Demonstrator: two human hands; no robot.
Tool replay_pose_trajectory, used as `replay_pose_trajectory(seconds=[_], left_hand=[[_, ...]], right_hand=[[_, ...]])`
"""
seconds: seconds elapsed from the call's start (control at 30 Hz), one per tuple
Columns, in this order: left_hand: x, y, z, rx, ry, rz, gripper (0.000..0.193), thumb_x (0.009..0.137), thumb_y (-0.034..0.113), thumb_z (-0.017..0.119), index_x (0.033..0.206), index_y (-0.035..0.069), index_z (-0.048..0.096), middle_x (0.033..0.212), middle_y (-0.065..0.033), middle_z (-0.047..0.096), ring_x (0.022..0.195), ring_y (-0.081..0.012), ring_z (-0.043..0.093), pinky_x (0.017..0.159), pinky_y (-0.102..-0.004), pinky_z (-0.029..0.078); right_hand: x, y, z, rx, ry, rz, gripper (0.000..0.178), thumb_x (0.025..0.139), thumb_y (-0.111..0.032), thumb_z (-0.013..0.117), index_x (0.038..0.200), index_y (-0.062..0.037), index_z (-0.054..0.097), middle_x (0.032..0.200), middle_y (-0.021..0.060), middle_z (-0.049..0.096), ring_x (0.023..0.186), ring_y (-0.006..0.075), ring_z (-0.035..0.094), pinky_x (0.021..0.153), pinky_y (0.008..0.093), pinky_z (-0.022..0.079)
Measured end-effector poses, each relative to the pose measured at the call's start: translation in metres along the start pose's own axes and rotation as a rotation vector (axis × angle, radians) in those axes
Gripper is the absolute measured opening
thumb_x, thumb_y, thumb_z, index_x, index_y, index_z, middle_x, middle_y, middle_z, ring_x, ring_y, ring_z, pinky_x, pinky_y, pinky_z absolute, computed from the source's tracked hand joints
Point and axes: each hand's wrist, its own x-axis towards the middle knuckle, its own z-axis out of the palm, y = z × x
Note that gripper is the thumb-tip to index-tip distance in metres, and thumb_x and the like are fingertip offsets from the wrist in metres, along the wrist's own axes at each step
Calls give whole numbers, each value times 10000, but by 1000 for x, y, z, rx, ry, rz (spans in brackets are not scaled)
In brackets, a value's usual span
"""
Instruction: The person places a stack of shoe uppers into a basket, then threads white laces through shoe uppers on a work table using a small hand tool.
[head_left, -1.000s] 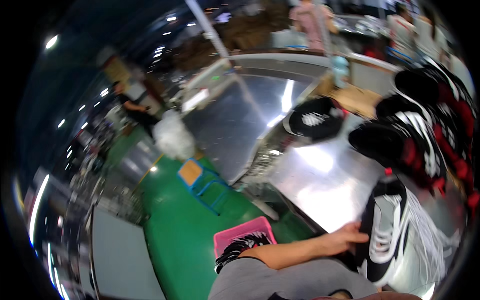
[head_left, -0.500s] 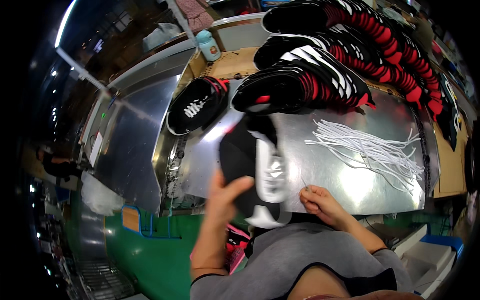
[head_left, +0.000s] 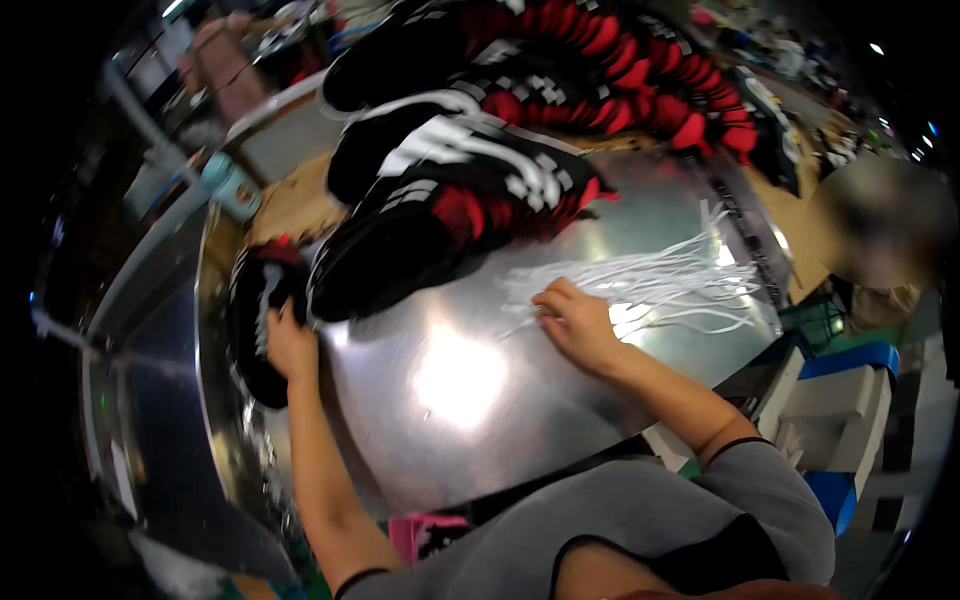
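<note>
At the left side of the metal tabletop, my left hand (head_left: 290,342) has its fingers closed on a black shoe upper (head_left: 262,375) with white lacing down its front. The upper lies at the table's left edge, and whatever is beneath it is hidden. My right hand (head_left: 580,325) reaches to the bundle of white shoelaces (head_left: 665,275), its fingers curled together at the bundle's left end. Blur hides exactly how many laces are between the fingertips. Just right of my left hand rests a nested row of black, red and white shoe uppers (head_left: 400,245).
More rows of uppers (head_left: 620,65) fill the far side of the metal table (head_left: 520,410). A light blue bottle (head_left: 232,187) stands at the far left by cardboard. White-and-blue bins (head_left: 830,400) stand at the right, and a person (head_left: 222,62) is in the background.
The upper in my left hand has gone from in front of me to the table's left edge. My right hand has moved forward onto the laces. The head view has shifted.
</note>
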Motion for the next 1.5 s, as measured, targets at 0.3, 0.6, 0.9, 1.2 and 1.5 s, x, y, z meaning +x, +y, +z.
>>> replay_pose_trajectory(seconds=[0.3,0.6,0.9,1.2,1.5], left_hand=[[-42,-16,-9,-868,47,34,433,921,98,628,1327,-3,516,1149,-94,530,887,-161,523,724,-242,425],[-40,27,-7,-968,15,-23,178,927,68,609,1072,-15,549,827,-94,617,744,-158,593,684,-296,489],[-89,88,-135,-887,598,-38,295,958,110,507,1206,-51,518,1114,-151,575,1001,-256,548,930,-343,424],[-275,229,-126,-513,11,607,305,829,128,699,1117,54,632,1050,-183,608,974,-394,580,810,-438,495],[-210,142,-173,-301,-24,484,220,882,217,642,950,8,635,1012,-211,591,954,-402,556,854,-474,453]], right_hand=[[10,33,-6,-475,-251,0,82,842,-99,553,912,-70,585,1020,107,572,757,333,632,641,451,515],[11,33,-15,-123,28,-53,108,822,-153,653,892,-82,609,991,63,567,764,304,632,645,428,507],[16,7,-39,-4,213,-172,178,825,-203,691,894,-113,555,927,62,569,754,314,622,618,438,485],[45,-108,-125,1134,-230,-85,169,923,-191,671,889,-44,595,668,-2,600,522,34,485,452,197,340],[-47,-82,-160,1543,-472,67,161,954,-209,616,971,-50,594,691,5,576,474,0,361,411,165,225]])
